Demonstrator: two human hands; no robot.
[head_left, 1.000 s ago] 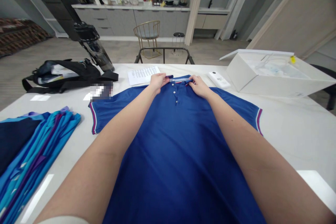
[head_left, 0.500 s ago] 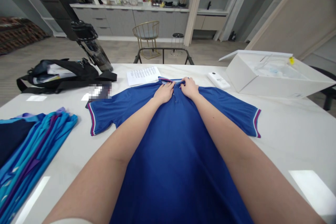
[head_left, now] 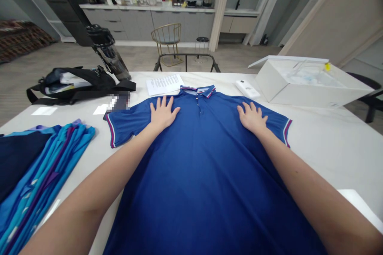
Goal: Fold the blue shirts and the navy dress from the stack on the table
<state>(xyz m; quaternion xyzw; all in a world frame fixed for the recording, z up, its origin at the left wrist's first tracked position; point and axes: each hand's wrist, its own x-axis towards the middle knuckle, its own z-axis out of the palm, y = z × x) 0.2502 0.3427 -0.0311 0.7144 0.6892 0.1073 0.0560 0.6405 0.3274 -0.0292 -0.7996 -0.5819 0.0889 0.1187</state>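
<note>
Blue short-sleeved polo shirt [head_left: 194, 167] spread on table [head_left: 329, 139], right under both sets of fingers. Left hand [head_left: 163, 117] and right hand [head_left: 252, 119] palm-down near the shoulders, fingers spread, pinching nothing. Striped collar [head_left: 209, 92] between and slightly beyond the fingertips; sleeves outward of them. Step looks like smoothing the upper front. Next move probably calls for light, even palm pressure, fabric kept from bunching below the fingers.

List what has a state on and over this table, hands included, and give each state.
Polo shirt: spread out, front up
Left hand: open, on the shirt
Right hand: open, on the shirt
White box: open
Black bag: open, contents showing
Bottle: standing, top on
Printed sheet: flat
</note>
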